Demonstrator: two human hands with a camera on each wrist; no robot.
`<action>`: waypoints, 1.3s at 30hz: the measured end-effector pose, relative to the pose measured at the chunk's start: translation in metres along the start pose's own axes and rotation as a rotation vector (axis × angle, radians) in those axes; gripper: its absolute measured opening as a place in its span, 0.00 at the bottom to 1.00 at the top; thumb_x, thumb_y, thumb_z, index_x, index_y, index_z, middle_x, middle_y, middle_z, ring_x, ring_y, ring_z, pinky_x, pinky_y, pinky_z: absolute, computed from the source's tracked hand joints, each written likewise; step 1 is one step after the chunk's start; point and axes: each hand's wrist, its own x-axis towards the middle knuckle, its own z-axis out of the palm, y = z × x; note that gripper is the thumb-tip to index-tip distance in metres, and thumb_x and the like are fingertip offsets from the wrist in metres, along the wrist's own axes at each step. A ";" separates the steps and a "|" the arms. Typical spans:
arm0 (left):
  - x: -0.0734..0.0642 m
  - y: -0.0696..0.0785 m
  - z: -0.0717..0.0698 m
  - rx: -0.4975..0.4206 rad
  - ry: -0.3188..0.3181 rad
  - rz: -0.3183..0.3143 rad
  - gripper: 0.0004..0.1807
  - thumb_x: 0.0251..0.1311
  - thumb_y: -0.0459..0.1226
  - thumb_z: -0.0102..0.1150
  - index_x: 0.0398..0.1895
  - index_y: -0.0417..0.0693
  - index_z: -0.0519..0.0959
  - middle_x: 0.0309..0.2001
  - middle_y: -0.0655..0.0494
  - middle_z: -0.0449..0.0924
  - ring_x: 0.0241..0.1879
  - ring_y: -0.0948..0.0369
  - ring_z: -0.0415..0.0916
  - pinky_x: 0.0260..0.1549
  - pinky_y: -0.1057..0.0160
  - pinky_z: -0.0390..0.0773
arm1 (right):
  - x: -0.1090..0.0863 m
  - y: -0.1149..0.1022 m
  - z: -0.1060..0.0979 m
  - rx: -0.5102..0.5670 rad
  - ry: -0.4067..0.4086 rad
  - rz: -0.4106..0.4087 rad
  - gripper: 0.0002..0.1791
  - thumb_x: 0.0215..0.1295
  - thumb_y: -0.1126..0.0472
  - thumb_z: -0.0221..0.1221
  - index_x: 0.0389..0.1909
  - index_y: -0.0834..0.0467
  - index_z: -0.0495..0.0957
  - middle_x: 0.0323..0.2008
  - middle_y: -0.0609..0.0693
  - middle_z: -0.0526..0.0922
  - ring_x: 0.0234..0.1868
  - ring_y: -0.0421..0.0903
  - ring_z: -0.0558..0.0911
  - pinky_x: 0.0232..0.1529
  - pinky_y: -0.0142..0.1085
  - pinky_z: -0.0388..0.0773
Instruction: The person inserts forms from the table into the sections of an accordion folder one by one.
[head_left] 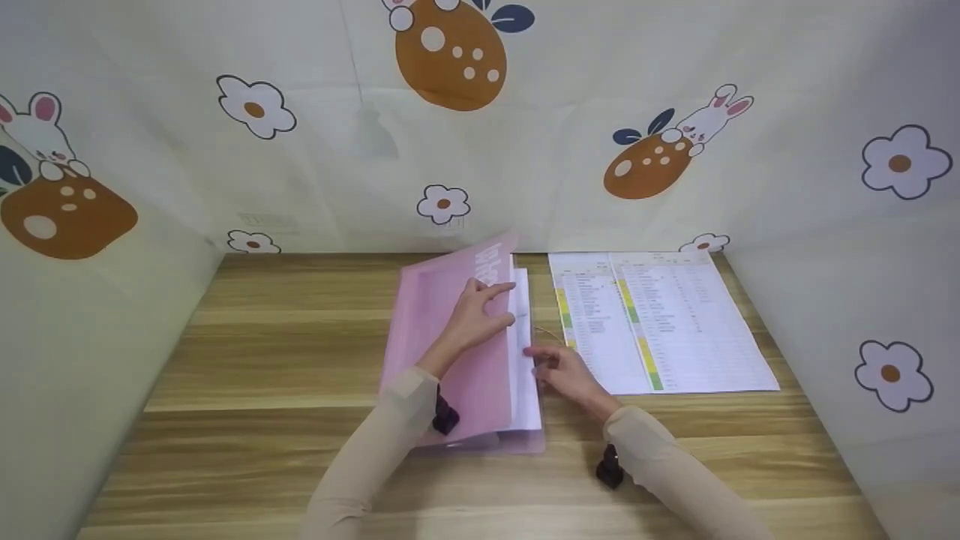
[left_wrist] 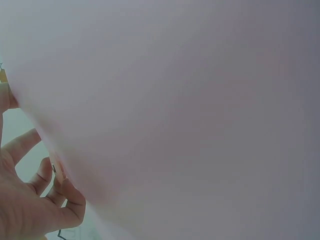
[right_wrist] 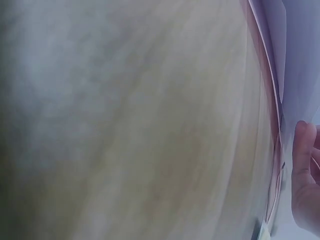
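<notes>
A pink folder lies slightly slanted on the table, its cover lifted along the right side. White papers stick out from under the cover there. My left hand is over the cover and holds it by the right edge, thumb and index finger stretched to that edge. In the left wrist view the pink cover fills most of the picture, with fingers along its edge. My right hand has its fingertips at the papers' right edge; in the right wrist view one finger is nearly straight.
Printed sheets with yellow and green side strips lie on the wooden table at right. A thin yellowish cord curves between folder and sheets. Patterned cloth walls stand behind and on both sides.
</notes>
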 end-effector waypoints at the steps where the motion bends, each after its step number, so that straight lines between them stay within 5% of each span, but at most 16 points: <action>1: 0.000 0.000 0.000 -0.001 -0.001 -0.001 0.29 0.40 0.39 0.59 0.54 0.53 0.73 0.36 0.52 0.59 0.33 0.58 0.60 0.33 0.63 0.63 | 0.000 0.000 0.000 -0.006 -0.002 -0.007 0.21 0.48 0.79 0.49 0.47 0.76 0.69 0.37 0.66 0.75 0.33 0.60 0.74 0.33 0.51 0.72; 12: 0.001 -0.001 0.000 0.000 0.009 0.035 0.28 0.41 0.38 0.59 0.53 0.51 0.74 0.35 0.52 0.59 0.33 0.58 0.59 0.33 0.62 0.63 | 0.000 -0.009 0.005 -0.118 -0.004 -0.169 0.21 0.47 0.79 0.52 0.47 0.76 0.70 0.41 0.68 0.74 0.32 0.59 0.75 0.29 0.36 0.73; 20: 0.000 -0.001 -0.001 0.003 0.031 0.067 0.28 0.40 0.38 0.58 0.52 0.50 0.75 0.34 0.53 0.59 0.32 0.58 0.59 0.32 0.62 0.63 | 0.004 -0.006 0.006 -0.157 -0.014 -0.285 0.23 0.42 0.81 0.50 0.45 0.75 0.71 0.43 0.66 0.74 0.45 0.61 0.71 0.47 0.51 0.62; 27: 0.000 0.000 -0.001 0.005 0.026 0.056 0.28 0.40 0.38 0.58 0.52 0.50 0.74 0.34 0.52 0.59 0.33 0.58 0.59 0.32 0.62 0.63 | 0.005 -0.008 0.009 -0.203 -0.021 -0.299 0.23 0.41 0.80 0.51 0.45 0.77 0.71 0.44 0.68 0.73 0.48 0.62 0.69 0.51 0.51 0.58; 34: 0.000 -0.002 -0.001 0.003 0.025 0.067 0.28 0.40 0.38 0.58 0.53 0.50 0.74 0.34 0.52 0.59 0.32 0.58 0.59 0.31 0.62 0.62 | 0.020 0.025 0.010 -0.218 -0.025 -0.274 0.23 0.42 0.78 0.53 0.46 0.75 0.71 0.44 0.65 0.74 0.48 0.58 0.70 0.51 0.48 0.61; 39: 0.000 -0.002 0.000 0.002 0.030 0.074 0.28 0.40 0.37 0.59 0.52 0.49 0.74 0.34 0.52 0.59 0.32 0.58 0.59 0.32 0.62 0.63 | 0.023 0.026 0.011 -0.241 -0.017 -0.297 0.24 0.41 0.75 0.53 0.46 0.72 0.72 0.44 0.62 0.75 0.48 0.56 0.71 0.51 0.46 0.61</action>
